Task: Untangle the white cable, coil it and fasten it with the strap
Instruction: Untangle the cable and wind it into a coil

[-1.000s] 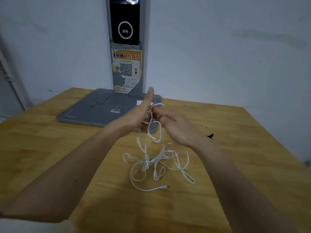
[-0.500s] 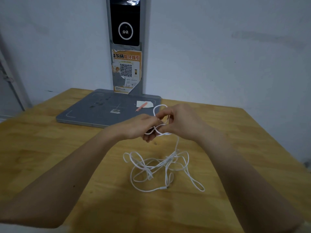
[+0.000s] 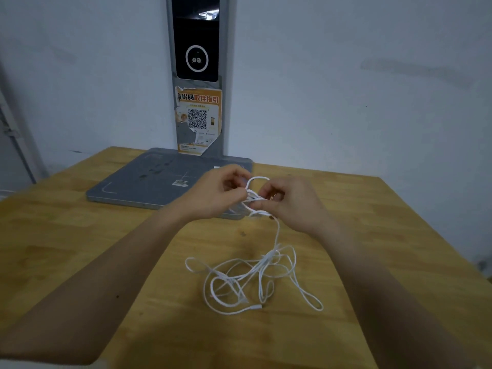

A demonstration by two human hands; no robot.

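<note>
both hands, left hand (image 3: 213, 194) and right hand (image 3: 290, 201), pinched small loops of the white cable (image 3: 255, 278) mid-frame; since a second earlier, coiling had begun while the lower tangle remained.

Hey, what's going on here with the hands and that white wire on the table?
A person is working on a white cable over a wooden table. The left hand and the right hand pinch small loops of it in the air between them. From there one strand hangs down to a loose tangle lying on the table, with a plug end at the near edge of the pile. So most of the cable is not yet untangled or coiled. No strap can be made out. A grey pad lies behind the hands.
</note>
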